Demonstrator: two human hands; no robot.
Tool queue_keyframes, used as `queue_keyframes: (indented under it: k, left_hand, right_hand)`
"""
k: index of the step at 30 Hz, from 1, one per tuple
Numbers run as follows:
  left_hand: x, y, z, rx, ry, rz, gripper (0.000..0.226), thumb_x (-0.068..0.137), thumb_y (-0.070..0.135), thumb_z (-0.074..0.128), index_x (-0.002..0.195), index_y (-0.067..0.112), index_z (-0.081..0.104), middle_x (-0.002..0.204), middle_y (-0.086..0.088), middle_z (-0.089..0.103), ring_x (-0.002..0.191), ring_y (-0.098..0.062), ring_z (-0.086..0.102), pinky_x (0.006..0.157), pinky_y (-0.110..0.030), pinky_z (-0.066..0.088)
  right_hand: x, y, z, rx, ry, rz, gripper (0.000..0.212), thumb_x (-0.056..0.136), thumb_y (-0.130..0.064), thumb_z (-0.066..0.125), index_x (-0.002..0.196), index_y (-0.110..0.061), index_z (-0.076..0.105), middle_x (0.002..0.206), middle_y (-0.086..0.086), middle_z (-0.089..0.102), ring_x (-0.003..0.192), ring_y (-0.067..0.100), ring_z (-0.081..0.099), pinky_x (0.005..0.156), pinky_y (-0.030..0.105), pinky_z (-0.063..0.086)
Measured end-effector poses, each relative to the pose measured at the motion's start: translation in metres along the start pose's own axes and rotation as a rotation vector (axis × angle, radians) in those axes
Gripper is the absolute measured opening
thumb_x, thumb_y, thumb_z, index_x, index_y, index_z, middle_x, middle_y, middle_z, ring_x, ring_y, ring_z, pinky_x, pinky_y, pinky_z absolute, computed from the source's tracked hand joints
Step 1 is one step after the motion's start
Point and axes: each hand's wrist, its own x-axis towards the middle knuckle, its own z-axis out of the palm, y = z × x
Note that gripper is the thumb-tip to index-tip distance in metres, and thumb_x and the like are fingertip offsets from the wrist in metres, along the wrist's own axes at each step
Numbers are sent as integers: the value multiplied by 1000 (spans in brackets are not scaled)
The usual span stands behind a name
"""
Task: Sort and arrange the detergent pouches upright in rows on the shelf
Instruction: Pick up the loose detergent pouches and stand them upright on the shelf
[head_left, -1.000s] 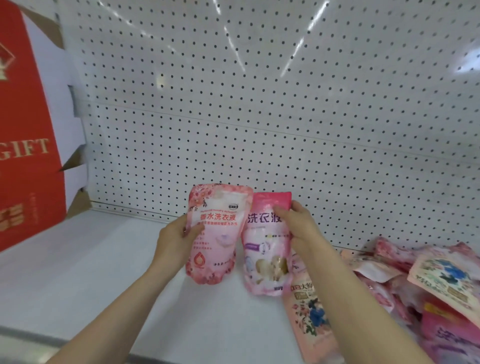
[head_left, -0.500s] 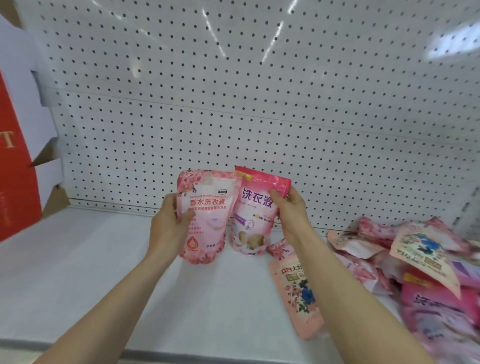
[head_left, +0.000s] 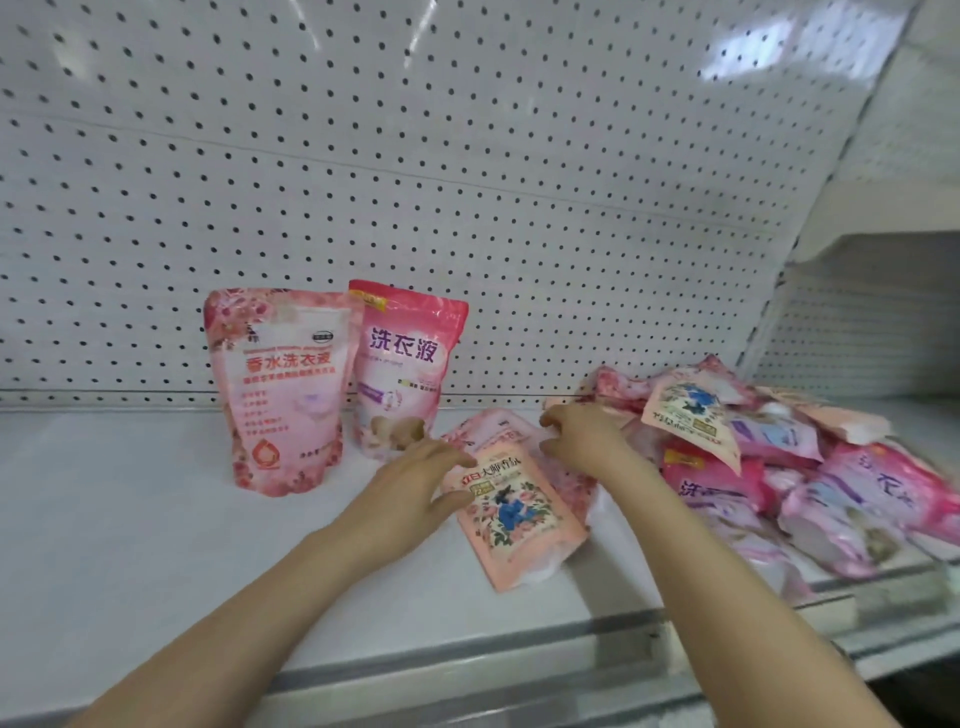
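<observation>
Shelf (head_left: 130, 545): white and flat, with a wall of little holes behind it.
Pale pouch (head_left: 280, 389): stands up at about 10 o'clock from the left hand. It looks full and squishy, with a fat bottom that helps it stand.
Pink pouch (head_left: 402, 364): stands just to the right of the pale pouch, touching it, nearer the back wall.
Left hand (head_left: 415, 493): fingers spread apart, tips resting on the left edge of the flat pouch. It holds nothing tight yet.
Flat pouch (head_left: 511, 512): lies on its back between the two hands, top end at 12 o'clock. It looks soft, floppy and a bit slippery, likely heavy with liquid. Best to take it by both sides near the top, then set the fat bottom down.
Right hand (head_left: 587, 441): fingers loose and apart, over the pouch lying under the flat one at 1 o'clock. It grips nothing that can be seen.
Pile (head_left: 810, 467): many pouches in a heap at 3 o'clock, all lying down, waiting to be stood up.
</observation>
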Motion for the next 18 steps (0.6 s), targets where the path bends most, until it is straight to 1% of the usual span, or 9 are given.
queue_keyframes:
  k: [2,4,6,9,12,14,16,17,18]
  left_hand:
    - [12,11,12,17,-112,-2,48,96,45,51,141,28,45,146,7,41,132,-13,40,107,-27,33]
    - [20,20,19,29,-209,1,53,97,50,44,146,30,38,154,7,32,138,-15,33,112,-28,28]
    - [22,24,23,35,-267,-4,57,96,56,41,148,32,35,155,9,29,140,-14,30,112,-25,25]
    - [18,24,18,14,-299,-12,58,94,60,40,144,31,40,147,14,39,132,-9,39,104,-22,31]
    - [7,14,5,-14,-350,-49,55,91,63,44,136,32,47,136,17,48,120,-5,48,90,-17,34]
    - [-5,3,-5,-6,-387,-83,55,88,66,47,134,35,48,134,18,47,115,-3,48,89,-17,34]
    - [-18,-9,-16,-5,-406,-133,60,83,72,48,133,40,47,133,21,44,115,-3,48,93,-20,38]
    - [-23,-13,-20,-3,-407,-162,65,78,77,47,132,42,46,133,20,43,115,-4,49,96,-24,41]
    - [-27,-17,-25,1,-406,-195,72,71,84,45,132,45,45,135,19,42,118,-6,50,100,-28,42]
  right_hand:
    - [-11,-1,6,-76,-47,-73,33,96,-25,50,125,-21,64,124,4,66,110,26,63,84,32,52]
    - [-23,-4,9,-138,-79,-118,29,98,-24,45,112,-20,70,111,5,70,102,27,64,78,32,52]
    - [-35,-5,10,-147,-83,-136,28,99,-23,44,106,-21,71,104,5,72,98,27,65,75,32,50]
    - [-52,-13,10,-111,-115,-128,28,97,-22,44,101,-23,72,105,4,73,97,27,64,79,33,51]
    - [-66,-23,10,-123,-166,-114,28,96,-28,44,97,-24,72,102,2,72,95,27,64,84,37,52]
    - [-69,-25,4,-72,-209,-118,28,95,-31,47,91,-20,73,94,4,73,88,27,66,81,38,54]
    - [-64,-25,-6,30,-233,-93,25,94,-34,54,95,-20,75,93,1,74,83,19,67,73,30,54]
    - [-59,-24,-9,58,-204,-67,23,93,-35,57,100,-21,74,98,0,74,84,16,66,67,24,50]
    - [-53,-24,-10,67,-151,-35,25,93,-35,58,107,-21,72,105,0,73,90,16,65,66,22,45]
